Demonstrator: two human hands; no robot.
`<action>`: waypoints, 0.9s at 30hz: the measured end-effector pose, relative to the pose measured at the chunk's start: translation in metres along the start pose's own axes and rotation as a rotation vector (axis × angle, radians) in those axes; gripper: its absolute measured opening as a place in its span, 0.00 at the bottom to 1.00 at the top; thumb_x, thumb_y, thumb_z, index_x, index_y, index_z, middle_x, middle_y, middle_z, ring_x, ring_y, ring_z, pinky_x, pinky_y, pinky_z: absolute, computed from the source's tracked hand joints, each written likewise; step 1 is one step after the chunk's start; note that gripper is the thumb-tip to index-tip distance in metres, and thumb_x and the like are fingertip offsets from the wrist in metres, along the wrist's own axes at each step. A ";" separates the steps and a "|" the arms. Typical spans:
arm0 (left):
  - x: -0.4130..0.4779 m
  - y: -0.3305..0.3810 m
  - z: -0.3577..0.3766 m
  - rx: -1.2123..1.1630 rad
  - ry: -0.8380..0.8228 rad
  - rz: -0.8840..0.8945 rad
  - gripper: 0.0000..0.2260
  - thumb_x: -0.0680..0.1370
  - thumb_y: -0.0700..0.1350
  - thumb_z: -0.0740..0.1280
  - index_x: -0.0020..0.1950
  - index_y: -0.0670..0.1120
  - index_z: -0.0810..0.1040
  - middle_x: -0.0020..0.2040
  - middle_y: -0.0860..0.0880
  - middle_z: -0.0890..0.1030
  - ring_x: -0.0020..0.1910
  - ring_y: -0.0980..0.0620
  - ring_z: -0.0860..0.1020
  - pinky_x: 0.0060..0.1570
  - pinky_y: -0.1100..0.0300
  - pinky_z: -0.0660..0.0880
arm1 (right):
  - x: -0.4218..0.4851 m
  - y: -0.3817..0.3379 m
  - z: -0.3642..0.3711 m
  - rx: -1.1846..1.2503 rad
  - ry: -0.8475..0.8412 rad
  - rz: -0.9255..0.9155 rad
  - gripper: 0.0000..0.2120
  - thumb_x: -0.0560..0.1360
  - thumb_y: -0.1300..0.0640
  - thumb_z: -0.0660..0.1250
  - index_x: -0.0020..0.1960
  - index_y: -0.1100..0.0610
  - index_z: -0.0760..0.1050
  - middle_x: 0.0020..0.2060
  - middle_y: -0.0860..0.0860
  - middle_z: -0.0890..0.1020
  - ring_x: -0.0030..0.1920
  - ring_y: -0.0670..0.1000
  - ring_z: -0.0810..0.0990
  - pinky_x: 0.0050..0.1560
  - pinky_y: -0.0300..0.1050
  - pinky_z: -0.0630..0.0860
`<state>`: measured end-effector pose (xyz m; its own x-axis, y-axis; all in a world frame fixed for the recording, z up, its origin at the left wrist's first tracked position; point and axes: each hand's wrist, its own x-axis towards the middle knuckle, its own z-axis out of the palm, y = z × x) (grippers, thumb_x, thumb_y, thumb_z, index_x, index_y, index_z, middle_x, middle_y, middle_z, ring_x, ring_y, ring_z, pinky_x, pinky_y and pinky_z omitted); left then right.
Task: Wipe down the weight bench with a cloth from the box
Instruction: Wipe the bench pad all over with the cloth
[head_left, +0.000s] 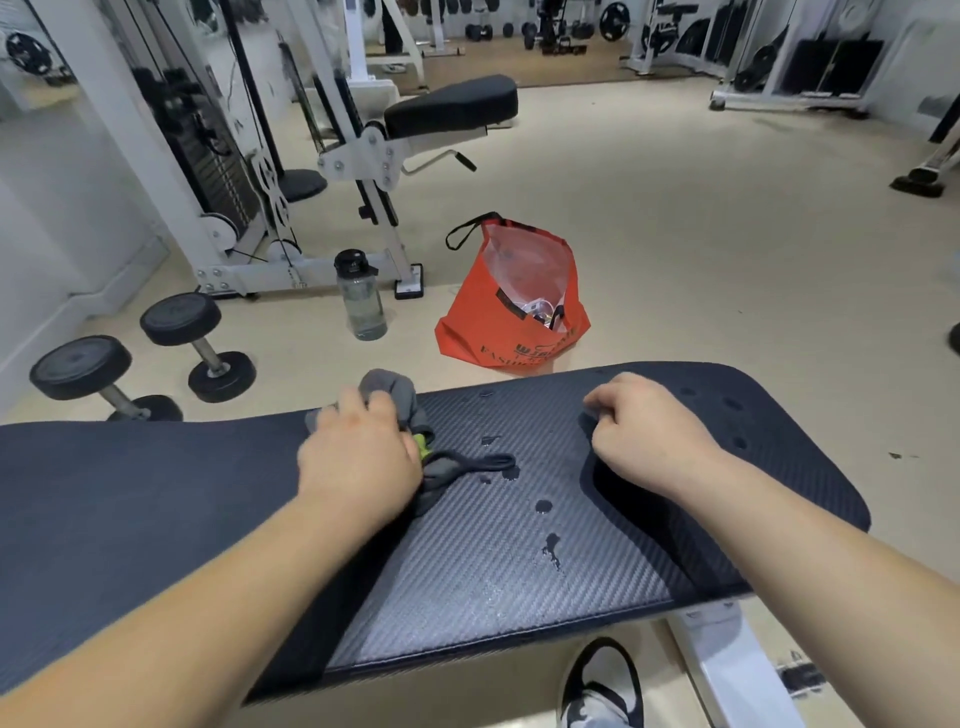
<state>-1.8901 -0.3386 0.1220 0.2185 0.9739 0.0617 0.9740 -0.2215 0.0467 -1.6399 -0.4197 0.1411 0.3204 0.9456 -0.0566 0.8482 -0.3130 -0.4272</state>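
Head camera looks forward and down, close over the weight bench (467, 582)

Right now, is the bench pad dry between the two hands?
No: water drops sit on the bench pad, beside the cloth that the left hand holds.
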 end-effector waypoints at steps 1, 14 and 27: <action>-0.007 0.010 0.002 0.007 0.009 0.064 0.18 0.80 0.54 0.59 0.66 0.46 0.70 0.60 0.43 0.71 0.61 0.39 0.73 0.48 0.47 0.75 | 0.000 0.001 0.001 -0.017 -0.028 0.009 0.19 0.75 0.61 0.58 0.59 0.52 0.82 0.60 0.50 0.79 0.66 0.55 0.75 0.63 0.55 0.76; 0.018 0.056 0.017 -0.129 -0.023 0.549 0.24 0.78 0.56 0.58 0.75 0.58 0.65 0.63 0.46 0.69 0.62 0.41 0.72 0.57 0.45 0.78 | 0.000 0.009 0.000 -0.118 -0.153 -0.032 0.19 0.78 0.59 0.58 0.62 0.48 0.81 0.60 0.46 0.77 0.64 0.52 0.70 0.61 0.55 0.76; -0.053 0.035 0.005 -0.203 -0.137 0.763 0.24 0.76 0.60 0.56 0.73 0.65 0.64 0.60 0.53 0.70 0.57 0.48 0.74 0.51 0.49 0.78 | -0.003 0.005 0.000 -0.134 -0.164 -0.023 0.17 0.77 0.59 0.58 0.59 0.52 0.82 0.59 0.49 0.76 0.65 0.54 0.70 0.62 0.56 0.76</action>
<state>-1.8675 -0.3982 0.1159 0.8383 0.5445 0.0272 0.5260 -0.8210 0.2221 -1.6369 -0.4236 0.1390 0.2367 0.9510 -0.1990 0.9067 -0.2898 -0.3066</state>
